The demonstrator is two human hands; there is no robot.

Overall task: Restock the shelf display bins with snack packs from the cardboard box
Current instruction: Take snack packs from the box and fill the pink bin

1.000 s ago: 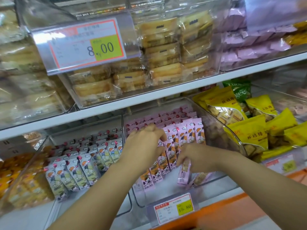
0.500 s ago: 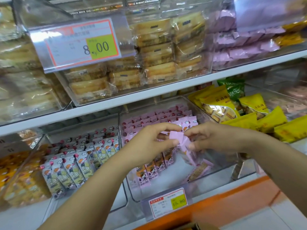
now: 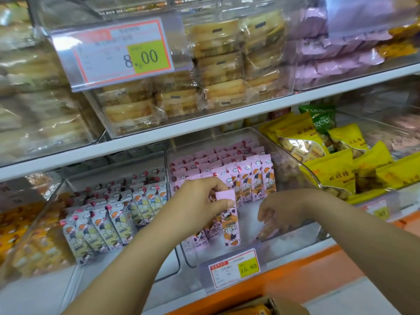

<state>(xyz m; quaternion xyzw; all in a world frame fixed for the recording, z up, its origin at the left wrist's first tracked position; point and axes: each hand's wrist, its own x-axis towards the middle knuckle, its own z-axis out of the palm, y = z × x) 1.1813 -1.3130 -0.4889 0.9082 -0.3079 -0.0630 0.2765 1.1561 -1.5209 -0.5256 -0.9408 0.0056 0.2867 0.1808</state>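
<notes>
The right hand (image 3: 284, 212) reaches into the clear bin (image 3: 293, 173) with its fingers curled downward, and the fingertips are mostly hidden by the hand itself. A lying pack (image 3: 267, 230) shows just under them, but I cannot tell if the hand grips it or only touches it. The cardboard box (image 3: 275, 306) is below both forearms and is cut off by the lower edge, so only its rim and something orange inside are seen. The left hand (image 3: 202, 201) pinches a pink snack pack (image 3: 229, 221) by its top seam between thumb and forefinger. The pack hangs upright just left of the right hand, inside the bin. Behind both hands stand the rows of pink packs (image 3: 250, 176), upright and close together. Under the hands, on the front of the bin, is a price tag (image 3: 235, 267) whose small print is too blurred to read. Left of the left hand is a neighbour bin with white packs (image 3: 109, 221), and right of the right hand lie yellow bags (image 3: 329, 173). Above the hands, the shelf board (image 3: 204, 126) carries bread packs (image 3: 218, 64).
</notes>
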